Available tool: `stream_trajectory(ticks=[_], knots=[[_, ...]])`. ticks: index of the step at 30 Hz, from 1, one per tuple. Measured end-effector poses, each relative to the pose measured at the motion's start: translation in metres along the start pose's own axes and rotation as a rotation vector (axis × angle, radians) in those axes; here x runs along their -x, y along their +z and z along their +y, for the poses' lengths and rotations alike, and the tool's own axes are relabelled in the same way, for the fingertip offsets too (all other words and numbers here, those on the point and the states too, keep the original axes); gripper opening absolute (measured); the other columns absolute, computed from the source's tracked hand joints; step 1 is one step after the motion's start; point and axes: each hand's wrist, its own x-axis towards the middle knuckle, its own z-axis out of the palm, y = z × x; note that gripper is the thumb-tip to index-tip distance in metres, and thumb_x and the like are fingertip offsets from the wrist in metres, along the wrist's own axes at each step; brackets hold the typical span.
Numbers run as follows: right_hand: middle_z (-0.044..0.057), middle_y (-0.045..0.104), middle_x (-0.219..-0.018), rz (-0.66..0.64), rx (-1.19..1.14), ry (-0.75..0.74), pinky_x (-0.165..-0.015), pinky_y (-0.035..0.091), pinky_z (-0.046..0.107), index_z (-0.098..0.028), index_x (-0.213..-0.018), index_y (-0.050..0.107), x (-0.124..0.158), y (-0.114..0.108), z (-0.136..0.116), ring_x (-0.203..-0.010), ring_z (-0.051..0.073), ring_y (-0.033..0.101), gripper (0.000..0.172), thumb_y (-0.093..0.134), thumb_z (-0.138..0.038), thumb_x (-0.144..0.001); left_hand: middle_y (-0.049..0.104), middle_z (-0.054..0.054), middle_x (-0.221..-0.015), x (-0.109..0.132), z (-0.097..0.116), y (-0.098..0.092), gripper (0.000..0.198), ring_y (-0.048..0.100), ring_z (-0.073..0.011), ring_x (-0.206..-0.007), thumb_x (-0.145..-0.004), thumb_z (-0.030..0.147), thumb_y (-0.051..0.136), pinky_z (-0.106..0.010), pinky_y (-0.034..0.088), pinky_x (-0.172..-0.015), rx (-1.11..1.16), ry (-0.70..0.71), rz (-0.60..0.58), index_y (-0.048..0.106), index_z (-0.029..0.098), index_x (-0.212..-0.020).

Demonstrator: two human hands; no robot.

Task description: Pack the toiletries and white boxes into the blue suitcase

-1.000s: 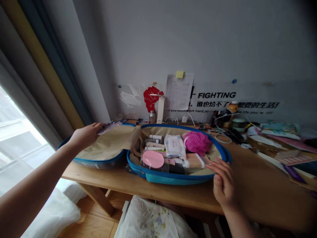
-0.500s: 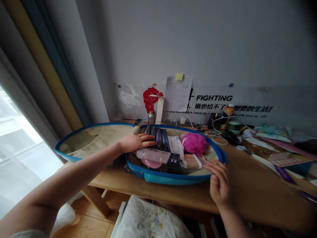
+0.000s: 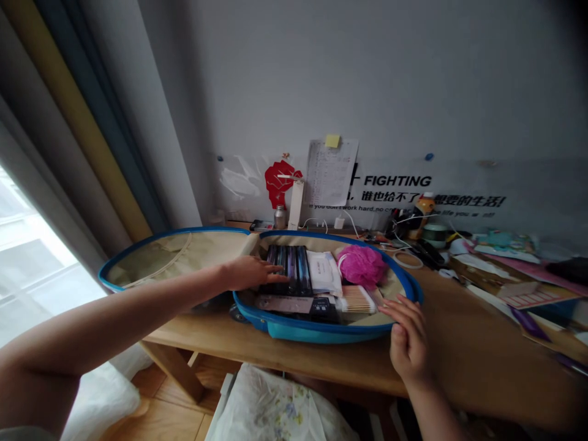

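An oval blue suitcase [image 3: 321,332] with a beige lining lies open on the wooden table. My left hand [image 3: 252,273] rests with outstretched fingers on the left part of a row of dark, shiny packs [image 3: 298,272] inside it. Along the near side lies a flat pink-and-black box [image 3: 287,304]. To the right of the packs are a white packet [image 3: 324,272], a bundle of cotton swabs [image 3: 357,299] and a magenta bath puff [image 3: 362,266]. My right hand [image 3: 408,337] touches the case's near right rim, its fingers extended and holding nothing.
The suitcase's open lid [image 3: 184,251] spreads to the left. On the right of the wooden table [image 3: 459,343] lie papers, cables, a black object and a purple item [image 3: 528,323]. A silver bottle [image 3: 280,217] and a white charger [image 3: 339,222] stand behind the case.
The pink-and-black box has dropped from a tilted position to lie low along the near side, and the pink round item beneath it is hidden. My left hand has shifted slightly left and down.
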Motion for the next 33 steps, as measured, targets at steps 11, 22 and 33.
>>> stream_trajectory(ticks=[11, 22, 33], knots=[[0.008, 0.070, -0.110, 0.005, -0.032, 0.019, -0.108, 0.041, 0.050, -0.024, -0.112, 0.067, -0.001, 0.000, -0.001, -0.123, 0.027, 0.058, 0.030, 0.040, -0.023, -0.098, 0.027, -0.020, -0.164, -0.027, 0.032, 0.023, 0.069, 0.027, -0.0298, -0.153, -0.105, 0.052, 0.025, -0.043, 0.025, -0.122, 0.229, -0.290, -0.092, 0.023, 0.011, -0.160], [0.009, 0.070, -0.110, -0.017, -0.010, 0.025, -0.107, 0.042, 0.052, -0.025, -0.113, 0.066, 0.001, -0.001, -0.001, -0.123, 0.028, 0.058, 0.031, 0.039, -0.024, -0.099, 0.037, -0.012, -0.162, 0.006, 0.031, 0.009, 0.063, 0.030, -0.0281, -0.152, -0.103, 0.054, 0.030, -0.046, 0.029, -0.122, 0.312, -0.380, 0.258, 0.042, 0.019, -0.154], [0.003, 0.074, -0.089, -0.120, 0.120, -0.124, -0.106, 0.043, 0.042, -0.027, -0.098, 0.069, -0.010, -0.015, 0.008, -0.096, 0.021, 0.070, 0.025, 0.059, -0.049, -0.094, 0.071, -0.008, -0.127, 0.163, 0.051, 0.103, 0.040, 0.062, -0.0299, -0.125, -0.099, 0.046, 0.043, -0.055, 0.034, -0.115, -0.136, -0.790, 0.759, 0.065, 0.029, -0.127]])
